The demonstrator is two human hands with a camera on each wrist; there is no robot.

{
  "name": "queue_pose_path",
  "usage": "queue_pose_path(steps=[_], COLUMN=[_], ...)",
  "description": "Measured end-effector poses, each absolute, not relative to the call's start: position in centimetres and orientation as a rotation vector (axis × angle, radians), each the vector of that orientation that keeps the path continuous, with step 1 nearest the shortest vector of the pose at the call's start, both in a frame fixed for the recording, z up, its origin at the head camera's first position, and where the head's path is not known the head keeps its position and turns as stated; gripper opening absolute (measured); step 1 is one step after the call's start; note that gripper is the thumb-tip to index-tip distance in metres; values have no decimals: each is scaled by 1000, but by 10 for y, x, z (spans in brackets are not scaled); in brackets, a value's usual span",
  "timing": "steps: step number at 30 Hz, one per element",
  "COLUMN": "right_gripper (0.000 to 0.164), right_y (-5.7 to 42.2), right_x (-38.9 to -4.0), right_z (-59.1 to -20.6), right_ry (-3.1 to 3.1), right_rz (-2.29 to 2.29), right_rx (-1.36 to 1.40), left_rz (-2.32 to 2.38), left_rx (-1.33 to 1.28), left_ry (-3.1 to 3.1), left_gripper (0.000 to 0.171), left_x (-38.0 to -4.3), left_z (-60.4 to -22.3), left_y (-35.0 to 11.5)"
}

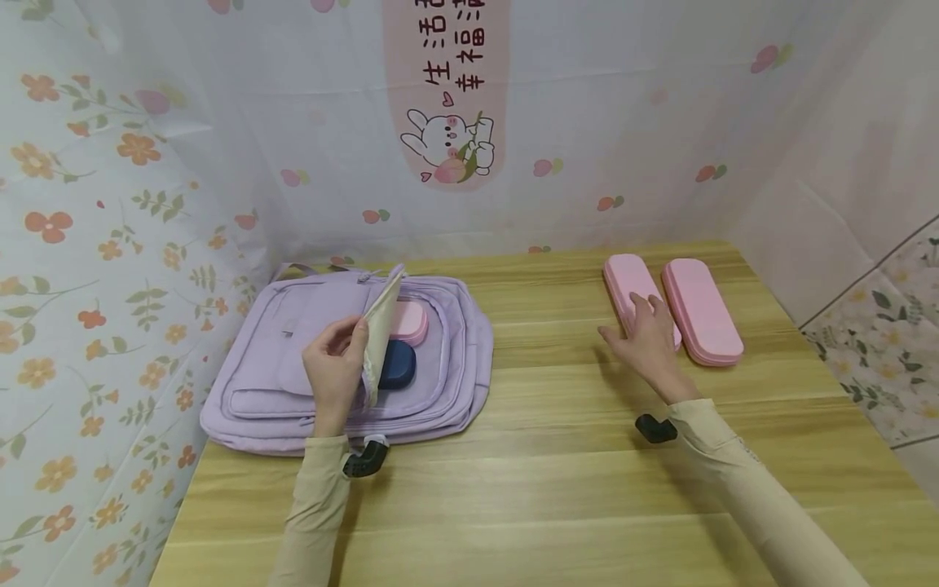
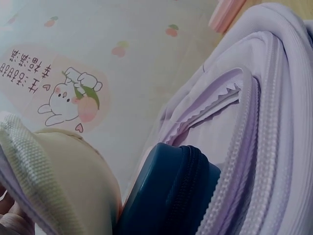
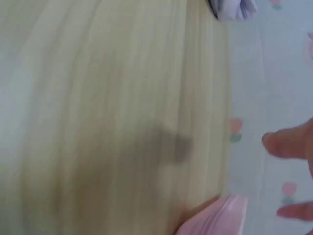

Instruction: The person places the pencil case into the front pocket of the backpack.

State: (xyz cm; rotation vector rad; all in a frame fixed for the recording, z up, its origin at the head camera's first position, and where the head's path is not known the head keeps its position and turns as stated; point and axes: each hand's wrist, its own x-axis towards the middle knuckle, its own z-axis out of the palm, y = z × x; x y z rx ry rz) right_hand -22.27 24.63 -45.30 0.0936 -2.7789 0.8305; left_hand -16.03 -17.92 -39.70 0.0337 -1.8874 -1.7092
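Observation:
A lilac backpack lies flat at the table's left. My left hand pinches the edge of its unzipped pocket flap, holding it raised so the cream lining shows. Inside the pocket are a pink case and a dark blue zippered case, both partly behind the flap. Over on the right, my right hand hovers with spread fingers above a long pink case, overlapping its near part in the head view. In the right wrist view, thumb and fingertips stand apart with nothing between them.
A second long pink case lies just right of the first. The wooden table meets a printed cloth at the back, and a flowered cloth hangs on the left. Black wrist mounts project beside both wrists.

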Motion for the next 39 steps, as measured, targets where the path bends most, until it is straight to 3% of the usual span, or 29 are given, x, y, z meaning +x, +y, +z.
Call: queue_pose_path(steps=[5,14,24,33,39], right_gripper=[89,78,88,66,60], right_y=[264,274,276,278,264], right_x=[-212,-207,-203,-209,-212], right_z=[-457,-467,-471,-475,-468], right_ry=[-2826,-2834,-2802,-2587,-2544], right_rz=[799,782,832,926,977], right_rx=[-109,-267,-379,-305,-199], left_rz=[-1695,-1706,-1703,-1695,-1677], left_rx=[33,39,43,49,50], left_ry=[-1906,-1909,-1908,-1923,-1932], left_gripper=[20,20,21,21,20], left_x=[-161,-161,-161,-161,-161], left_z=[-398,-400,-399,-398,-397], left_y=[-179,-178,-178,-178,-178])
